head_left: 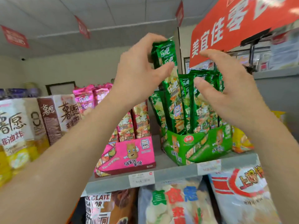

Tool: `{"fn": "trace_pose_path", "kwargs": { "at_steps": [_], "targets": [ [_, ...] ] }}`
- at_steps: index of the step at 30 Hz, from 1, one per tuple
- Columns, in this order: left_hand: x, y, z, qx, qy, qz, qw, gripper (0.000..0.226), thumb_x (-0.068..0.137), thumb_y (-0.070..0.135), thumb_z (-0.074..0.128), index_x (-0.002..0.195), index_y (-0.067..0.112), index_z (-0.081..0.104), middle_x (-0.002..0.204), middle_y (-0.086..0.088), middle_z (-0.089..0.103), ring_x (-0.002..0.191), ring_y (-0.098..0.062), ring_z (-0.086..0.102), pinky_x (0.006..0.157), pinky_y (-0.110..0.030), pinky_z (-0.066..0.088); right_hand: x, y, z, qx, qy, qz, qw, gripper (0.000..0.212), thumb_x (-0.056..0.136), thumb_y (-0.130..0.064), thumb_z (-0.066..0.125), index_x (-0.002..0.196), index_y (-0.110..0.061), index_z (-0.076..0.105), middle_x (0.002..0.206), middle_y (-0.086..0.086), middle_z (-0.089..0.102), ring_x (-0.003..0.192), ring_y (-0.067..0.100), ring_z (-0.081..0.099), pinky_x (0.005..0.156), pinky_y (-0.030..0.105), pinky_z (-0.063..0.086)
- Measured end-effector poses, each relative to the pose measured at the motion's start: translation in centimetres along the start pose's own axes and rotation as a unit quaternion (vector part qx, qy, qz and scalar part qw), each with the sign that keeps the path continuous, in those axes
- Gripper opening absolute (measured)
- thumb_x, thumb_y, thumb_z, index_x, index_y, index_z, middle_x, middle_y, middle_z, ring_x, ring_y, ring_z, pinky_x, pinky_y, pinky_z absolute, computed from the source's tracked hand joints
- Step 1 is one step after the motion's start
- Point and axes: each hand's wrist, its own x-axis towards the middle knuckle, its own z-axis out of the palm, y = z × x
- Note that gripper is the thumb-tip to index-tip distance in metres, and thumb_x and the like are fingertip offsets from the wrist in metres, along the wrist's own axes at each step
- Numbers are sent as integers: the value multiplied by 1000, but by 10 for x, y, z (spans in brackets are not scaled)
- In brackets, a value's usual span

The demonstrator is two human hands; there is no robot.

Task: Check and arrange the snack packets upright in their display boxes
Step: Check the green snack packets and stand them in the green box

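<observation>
Grey shop shelf (pixel 174 168): green cardboard display box (pixel 194 146) at four o'clock, mostly upright. Left hand (pixel 142 70) grips green foil snack packets (pixel 163 52) raised at twelve, not yet seated. Right hand (pixel 229 94) cups the standing ones, grip unclear.

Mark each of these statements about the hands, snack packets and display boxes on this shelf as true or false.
1. The left hand grips a shiny green foil snack packet raised above the rest. True.
2. The green cardboard display box stands left of the pink cardboard display box. False: it stands to the right of it.
3. Pink foil packets stand upright in the pink box. True.
4. The right hand holds a pink packet. False: it is at the green packets standing in the green box.
</observation>
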Motion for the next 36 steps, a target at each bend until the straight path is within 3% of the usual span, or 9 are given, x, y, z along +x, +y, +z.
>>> {"fn": "trace_pose_path", "kwargs": {
  "at_steps": [5,10,19,23,25,29,31,34,36],
  "targets": [
    [-2,-17,21,-6,-85,-67,994,31,82,30,73,110,29,59,90,7,68,80,-18,69,75,-46,58,19,3,12,-81,-123,-14,989,54,97,-44,48,146,-25,39,147,1,46,138,20,39,112,50,29],
    [-8,-19,36,-14,-144,-98,985,29,86,22,72,106,30,53,86,11,61,71,-15,67,72,-48,58,23,7,16,-87,-136,-16,987,47,97,-43,46,141,-28,46,132,5,60,124,28,51,105,49,35],
    [-16,-12,42,-13,-167,-126,978,36,89,25,69,115,19,46,97,-14,66,85,-32,67,76,-52,57,23,19,25,-96,-131,-35,986,54,95,-66,16,144,-50,29,127,-8,56,119,20,48,89,37,20],
    [-4,-9,15,-83,-313,-176,930,35,89,12,68,121,15,55,100,-27,65,79,-23,67,71,-43,59,22,16,26,-95,-138,-37,985,57,88,-71,22,135,-48,45,126,-11,53,118,17,46,96,41,21],
    [9,-5,3,4,-359,-137,923,31,87,6,63,116,17,64,96,-20,70,79,-16,66,72,-31,56,22,16,24,-89,-138,-33,986,57,86,-68,26,132,-44,51,125,-11,55,118,18,46,96,39,19],
    [37,-6,17,212,-189,-74,956,42,82,-6,50,99,23,76,95,3,74,92,-12,68,83,-23,54,23,18,21,-90,-143,-40,985,48,89,-61,36,129,-40,55,126,-10,57,121,19,46,97,40,20],
    [48,-15,31,332,-195,-52,922,35,83,0,52,103,19,74,103,-4,72,97,-22,66,83,-29,52,23,19,20,-92,-141,-47,985,49,90,-59,35,129,-38,55,126,-9,58,120,21,46,96,40,21],
    [63,-33,44,451,-308,-64,835,18,91,13,54,105,8,63,91,-7,65,81,-28,60,73,-38,52,22,20,18,-99,-140,-52,984,58,88,-63,26,131,-36,54,125,-8,58,120,21,46,94,38,19],
    [69,-39,47,490,-385,-78,778,25,97,19,52,116,5,59,87,-3,57,77,-24,56,70,-36,45,21,21,16,-96,-142,-53,984,65,85,-65,17,132,-37,53,125,-8,57,120,21,45,95,37,18]
  ]
}}
